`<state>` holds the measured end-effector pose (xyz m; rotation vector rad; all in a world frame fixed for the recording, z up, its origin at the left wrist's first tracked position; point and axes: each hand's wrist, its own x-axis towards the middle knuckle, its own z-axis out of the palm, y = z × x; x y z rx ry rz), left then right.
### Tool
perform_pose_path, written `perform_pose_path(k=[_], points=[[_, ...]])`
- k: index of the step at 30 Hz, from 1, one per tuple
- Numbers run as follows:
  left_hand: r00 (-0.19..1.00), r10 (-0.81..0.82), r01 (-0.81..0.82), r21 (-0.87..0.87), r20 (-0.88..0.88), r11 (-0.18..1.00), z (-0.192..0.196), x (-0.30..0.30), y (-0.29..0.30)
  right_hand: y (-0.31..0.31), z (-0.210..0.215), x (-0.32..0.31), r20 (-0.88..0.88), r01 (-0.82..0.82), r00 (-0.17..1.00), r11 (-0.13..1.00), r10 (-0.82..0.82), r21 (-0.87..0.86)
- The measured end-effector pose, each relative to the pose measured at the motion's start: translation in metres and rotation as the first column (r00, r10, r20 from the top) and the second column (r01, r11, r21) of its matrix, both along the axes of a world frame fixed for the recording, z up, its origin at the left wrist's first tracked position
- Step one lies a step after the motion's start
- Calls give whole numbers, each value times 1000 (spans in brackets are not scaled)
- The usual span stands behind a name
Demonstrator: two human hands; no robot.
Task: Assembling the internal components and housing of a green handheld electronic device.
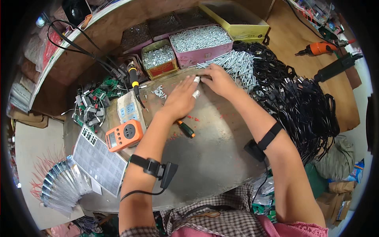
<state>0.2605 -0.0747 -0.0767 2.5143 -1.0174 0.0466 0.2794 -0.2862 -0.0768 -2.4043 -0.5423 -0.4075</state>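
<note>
My left hand [182,96] lies stretched out over the metal worktop [213,142], with white tape round two fingertips. Beside it my right hand [219,82] is curled, thumb and fingers bent toward the left fingertips. Anything within that curl is too small or hidden to make out. Long silver screws [241,65] are heaped just beyond the right hand. A screwdriver [186,129] with a green and black handle pokes out from under my left wrist. Small loose screws [159,92] are scattered left of the left hand.
Behind my hands stand a pink box [205,54] of screws, a smaller tin [160,59] and a yellow box [248,31]. Black cables [300,102] pile up at right. An orange meter [124,135], power strip [128,109], soldering iron [134,79] and circuit boards [92,102] lie left.
</note>
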Motion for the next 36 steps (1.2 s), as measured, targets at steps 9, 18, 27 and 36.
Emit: perform_pose_path(k=[9, 18, 27, 36], points=[[989, -90, 91, 5, -116, 996, 5, -53, 19, 21, -8, -8, -25, 37, 999, 997, -36, 70], [992, 85, -77, 78, -93, 994, 11, -73, 19, 69, -18, -50, -321, 101, 905, 590, 280, 801], [975, 146, -144, 25, -167, 989, 18, -102, 13, 63, -3, -73, -424, 216, 857, 542, 292, 812], [975, 99, -90, 52, -197, 995, 21, -98, 22, 84, -17, -68, -348, 26, 887, 718, 304, 695]])
